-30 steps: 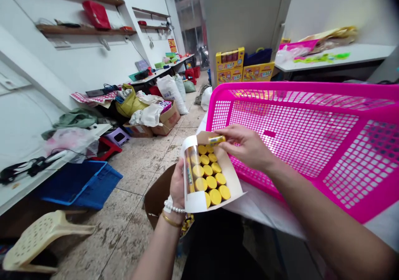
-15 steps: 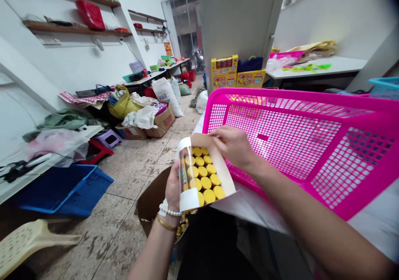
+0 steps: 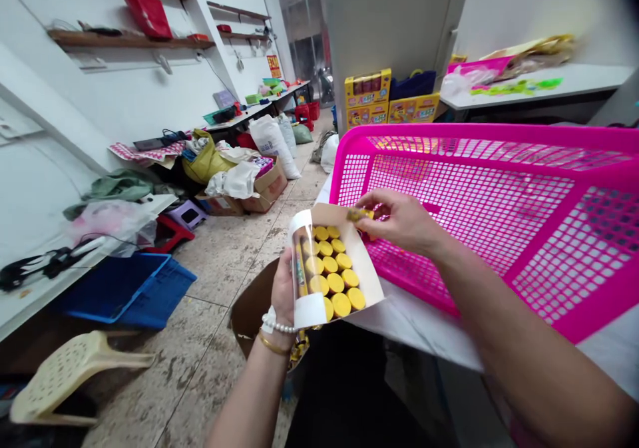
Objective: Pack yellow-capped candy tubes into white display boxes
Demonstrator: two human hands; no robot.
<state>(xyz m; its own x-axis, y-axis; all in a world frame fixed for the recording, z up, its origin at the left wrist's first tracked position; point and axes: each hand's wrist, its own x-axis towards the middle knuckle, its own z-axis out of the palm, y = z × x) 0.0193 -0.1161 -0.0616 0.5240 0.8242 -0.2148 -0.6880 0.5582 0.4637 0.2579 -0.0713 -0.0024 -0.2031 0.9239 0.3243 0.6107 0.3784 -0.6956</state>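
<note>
The left hand (image 3: 283, 288) holds an open white cardboard box with a curved clear plastic window (image 3: 309, 310) by its left side; the fingers go behind the box, so they are mostly hidden, but the grip is closed on it. The box is tilted toward the viewer, in front of the near edge of a white-covered bench (image 3: 424, 328). Inside it, round yellow caps (image 3: 335, 282) stand in close rows.

The right hand (image 3: 399, 220) is over the upper right edge of the box. Its thumb and fingers are clamped on a small yellow, shiny piece (image 3: 360, 215); it is blurred, and it seems to be a wrapped item, though I cannot be sure.

A large bright pink plastic mesh basket (image 3: 449, 132) is on the bench, just behind the right hand. Below the left hand, a brown cardboard carton (image 3: 249, 305) contains small yellow pieces (image 3: 298, 351).
</note>
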